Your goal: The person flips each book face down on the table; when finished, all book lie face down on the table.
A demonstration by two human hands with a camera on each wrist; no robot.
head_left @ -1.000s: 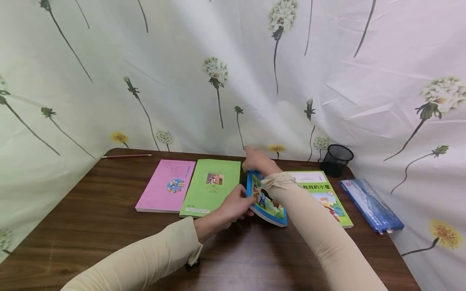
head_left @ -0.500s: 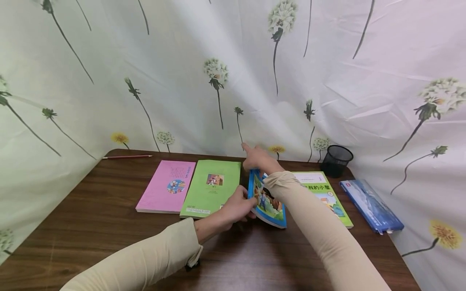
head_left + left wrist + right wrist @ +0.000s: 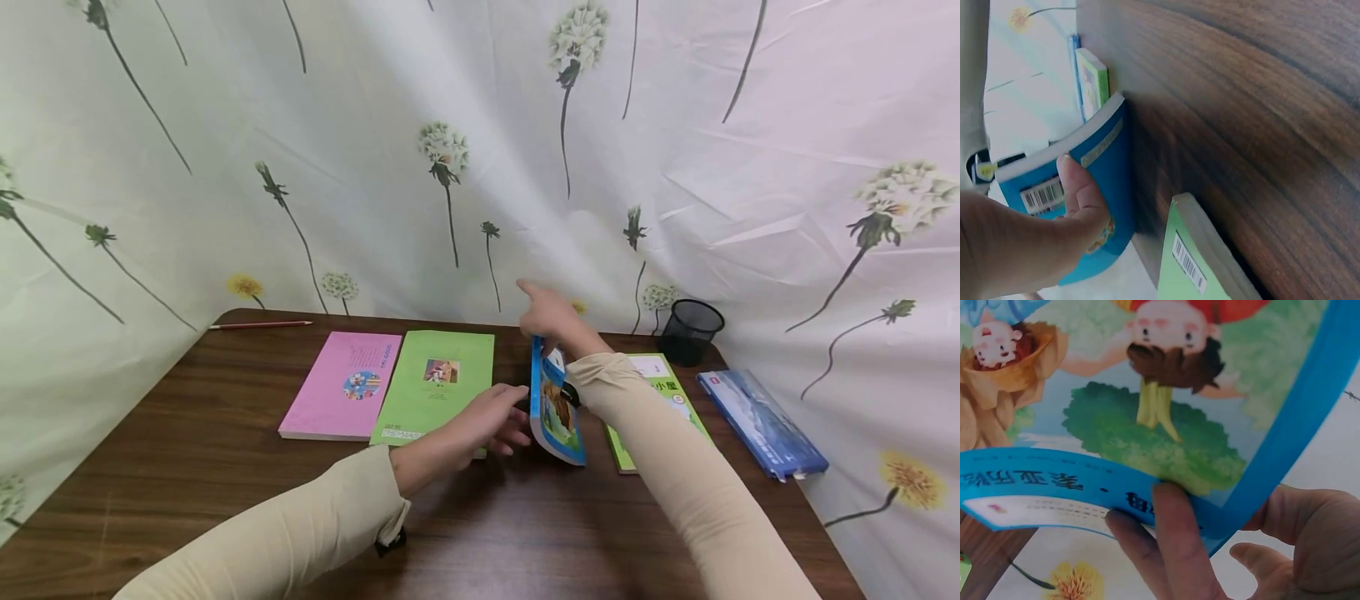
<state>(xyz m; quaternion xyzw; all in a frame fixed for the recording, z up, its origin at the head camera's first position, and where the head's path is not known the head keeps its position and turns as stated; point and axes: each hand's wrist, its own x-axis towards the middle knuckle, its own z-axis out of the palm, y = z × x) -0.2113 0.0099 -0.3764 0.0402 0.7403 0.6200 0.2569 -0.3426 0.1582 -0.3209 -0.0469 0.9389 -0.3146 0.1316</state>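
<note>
- Blue-covered picture book [image 3: 555, 408] stands tilted on its edge on the table [image 3: 225, 467], just right of the green book [image 3: 438, 383].
- Right hand [image 3: 551, 315] pinches its top edge, index finger pointing outward.
- Left hand [image 3: 487, 421], fingers fairly straight, presses the back cover.

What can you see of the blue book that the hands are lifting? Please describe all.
The blue book is a thin paperback with a blue border, a colourful cartoon cover and a barcode on its back. It stands almost on edge on the brown table, slightly bent, between the green book and another green book. The right hand pinches its top edge; the left hand presses straight fingers against its back.
</note>
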